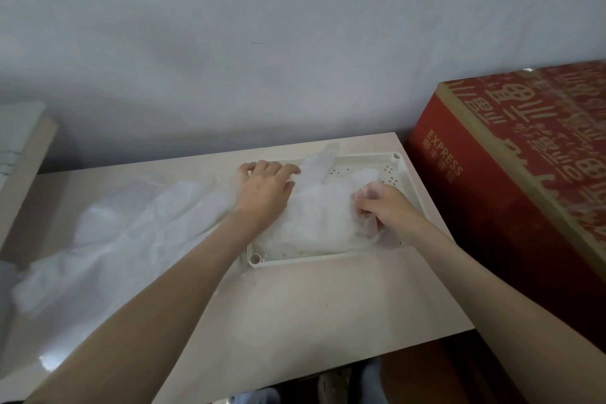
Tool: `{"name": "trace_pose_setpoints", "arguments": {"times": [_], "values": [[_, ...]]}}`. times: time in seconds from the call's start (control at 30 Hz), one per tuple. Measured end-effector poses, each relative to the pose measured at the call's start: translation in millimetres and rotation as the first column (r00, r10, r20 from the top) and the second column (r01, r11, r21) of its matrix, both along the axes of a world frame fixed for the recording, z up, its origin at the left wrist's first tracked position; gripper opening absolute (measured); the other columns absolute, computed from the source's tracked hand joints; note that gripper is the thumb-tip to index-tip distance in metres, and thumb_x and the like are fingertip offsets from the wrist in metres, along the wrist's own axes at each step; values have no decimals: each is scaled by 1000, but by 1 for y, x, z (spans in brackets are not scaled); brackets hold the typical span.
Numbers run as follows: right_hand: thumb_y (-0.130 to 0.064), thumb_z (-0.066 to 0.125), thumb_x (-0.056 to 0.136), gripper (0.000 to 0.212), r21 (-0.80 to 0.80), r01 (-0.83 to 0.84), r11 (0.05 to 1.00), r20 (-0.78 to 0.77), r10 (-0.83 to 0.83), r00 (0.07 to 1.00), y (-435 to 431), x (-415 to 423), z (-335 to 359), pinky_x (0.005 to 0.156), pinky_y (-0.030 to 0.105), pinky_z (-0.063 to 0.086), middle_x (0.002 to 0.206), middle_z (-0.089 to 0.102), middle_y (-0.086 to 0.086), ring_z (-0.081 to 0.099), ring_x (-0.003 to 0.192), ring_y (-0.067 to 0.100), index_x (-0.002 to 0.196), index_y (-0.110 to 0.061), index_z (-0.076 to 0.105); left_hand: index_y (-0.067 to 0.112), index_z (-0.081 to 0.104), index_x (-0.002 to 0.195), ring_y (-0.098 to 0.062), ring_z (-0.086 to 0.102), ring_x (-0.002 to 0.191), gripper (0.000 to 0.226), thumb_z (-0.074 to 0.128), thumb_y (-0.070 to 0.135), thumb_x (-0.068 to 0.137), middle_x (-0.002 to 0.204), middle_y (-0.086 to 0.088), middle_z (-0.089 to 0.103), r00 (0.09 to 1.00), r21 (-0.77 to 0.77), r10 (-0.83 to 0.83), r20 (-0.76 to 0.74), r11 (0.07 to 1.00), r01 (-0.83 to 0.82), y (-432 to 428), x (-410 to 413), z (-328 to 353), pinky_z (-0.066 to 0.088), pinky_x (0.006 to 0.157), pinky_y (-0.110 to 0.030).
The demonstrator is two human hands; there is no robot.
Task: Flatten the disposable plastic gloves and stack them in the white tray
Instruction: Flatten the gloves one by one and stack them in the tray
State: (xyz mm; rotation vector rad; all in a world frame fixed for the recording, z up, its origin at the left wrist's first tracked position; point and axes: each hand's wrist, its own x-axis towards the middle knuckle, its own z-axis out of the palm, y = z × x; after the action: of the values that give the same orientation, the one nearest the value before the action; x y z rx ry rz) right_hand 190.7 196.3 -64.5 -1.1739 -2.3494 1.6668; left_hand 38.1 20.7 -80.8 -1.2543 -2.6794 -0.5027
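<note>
Forearms cross the table's [328, 305] near edge; both hands are in the white tray [328, 257] at the far right corner. Left hand [267, 187] is palm-down, fingers spread, pressing the glove stack [314, 223] at the tray's far-left corner. Right hand [383, 207] has its fingers curled, pinching the top glove [372, 231] by the right rim. Unsorted pile [114, 233] of gloves covers the table's left half, up to the tray's left side.

Risks, my read:
- Film looks light and clingy. Lifting either hand could drag the top glove, or several layers, back out.
- One glove finger [329, 151] overhangs the far rim. It isn't flat and may fold under the next layer.
- Left forearm passes over the pile's edge. Pulling back could sweep gloves off the near edge.

Room: red box [524, 190] stands just beside the table's right edge, so no elbow room there. Wall sits just behind the far edge. Bare table between tray and near edge is the working lane.
</note>
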Motion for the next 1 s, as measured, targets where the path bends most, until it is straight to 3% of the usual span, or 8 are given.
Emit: {"name": "trace_pose_setpoints", "arguments": {"times": [0.1, 0.23, 0.33, 0.43, 0.67, 0.8, 0.9, 1.0], "values": [[-6, 60, 79, 17, 39, -5, 999, 43, 3, 999, 0, 0, -3, 58, 27, 44, 65, 63, -2, 57, 63, 17, 66, -16, 61, 12, 52, 130, -27, 51, 116, 45, 59, 25, 88, 132, -8, 55, 993, -37, 11, -115, 999, -16, 5, 5, -3, 20, 95, -39], [-6, 62, 77, 7, 36, 9, 999, 48, -10, 999, -1, -1, -3, 64, 31, 46, 69, 65, 1, 59, 68, 19, 74, -9, 66, 18, 41, 139, -27, 47, 130, 49, 33, 33, 93, 145, -12, 44, 959, -103, -166, -230, 984, 146, 7, 18, -12, 37, 102, -51], [-6, 63, 78, 8, 19, 20, 1000, 43, -21, 999, 0, 0, -3, 66, 31, 48, 71, 66, 1, 60, 69, 18, 85, -4, 67, 24, 33, 147, -27, 26, 143, 61, 14, 45, 93, 157, -10, 23, 937, -301, -340, -81, 905, 302, 6, 23, -16, 17, 112, -56], [-3, 63, 81, 9, -16, 34, 999, 26, -34, 999, 2, 3, 0, 59, 26, 47, 71, 65, 2, 60, 66, 16, 88, -5, 67, 32, -3, 152, -17, -11, 147, 81, -15, 59, 76, 160, -2, -13, 937, -433, -324, 131, 831, 348, 3, 23, -26, -15, 113, -46], [-8, 58, 89, 6, -57, 128, 990, -55, -131, 990, 19, 9, 3, 58, 25, 43, 78, 67, 8, 59, 73, 24, 88, -9, 63, 35, -12, 150, -13, -19, 145, 81, -14, 66, 74, 159, 1, -19, 921, -417, -329, 207, 822, 387, 3, 21, -31, -16, 116, -44], [-16, 56, 87, 29, 182, 312, 932, -40, -310, 950, 27, 4, 16, 73, 26, 44, 116, 57, -1, 55, 93, 14, 116, -14, 57, 35, -13, 149, -13, -20, 145, 79, -8, 69, 78, 158, 0, -20, 916, -417, -339, 212, 817, 399, 2, 22, -30, -16, 116, -45], [-14, 61, 84, 39, 474, 131, 870, -95, -98, 991, 14, -4, 31, 100, 32, 38, 123, 53, -2, 50, 114, 16, 123, -14, 55, 36, -14, 149, -13, -20, 145, 82, -9, 70, 75, 158, 1, -21, 916, -410, -337, 216, 821, 398, 1, 23, -30, -15, 116, -45], [-8, 59, 87, 28, 514, -234, 825, -62, 308, 949, -12, -11, 37, 87, 8, 33, 114, 56, -3, 51, 108, 11, 114, -13, 61, 34, -15, 149, -14, -21, 144, 72, 3, 67, 88, 158, 0, -22, 924, -437, -309, 225, 816, 379, 2, 24, -28, -14, 116, -46]]}}
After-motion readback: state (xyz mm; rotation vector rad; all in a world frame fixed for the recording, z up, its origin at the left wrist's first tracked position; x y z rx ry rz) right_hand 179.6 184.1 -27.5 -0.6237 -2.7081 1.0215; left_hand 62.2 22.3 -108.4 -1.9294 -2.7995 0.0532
